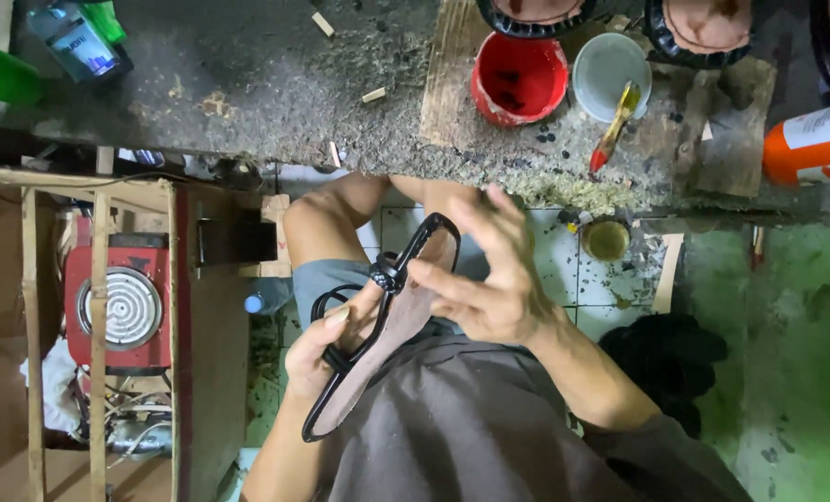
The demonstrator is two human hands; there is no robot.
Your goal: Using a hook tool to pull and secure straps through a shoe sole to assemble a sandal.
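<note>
Two hands are busy with one sandal sole, a flat brown piece with black straps joined at a little knot. Our left hand is curled shut around the lower part of the sole and its strap, thumb on top. Our right hand is half open, its fingers pressing the strap where it meets the sole. We think it is best to hold the sole steady low down and push the strap flat, slowly, so it sits straight. So the sole lies between both hands, over our lap, tilted up to the right. Farther off, the rough workbench holds a red tub, a grey cup with a brush, and an orange can. A red hotplate sits down on our left.
</note>
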